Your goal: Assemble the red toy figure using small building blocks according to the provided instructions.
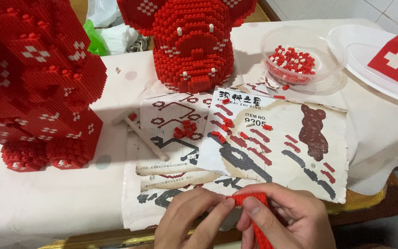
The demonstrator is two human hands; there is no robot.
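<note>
My left hand [190,219] and my right hand [291,219] meet at the bottom of the view, both pinching a narrow strip of small red bricks [254,207] that runs down between my fingers. Just beyond the hands lie worn paper instruction sheets [277,152] with a brown bear drawn on one. Loose red bricks [185,130] are scattered on the sheets. A white rod-shaped tool [146,138] lies at the sheets' left edge.
A tall red brick figure [33,87] stands at the left, another red brick body [192,41] at the back centre. A clear bowl [277,39] of red and white bricks sits back right, beside a clear plate [369,69] bearing a red panel with a white cross [397,57].
</note>
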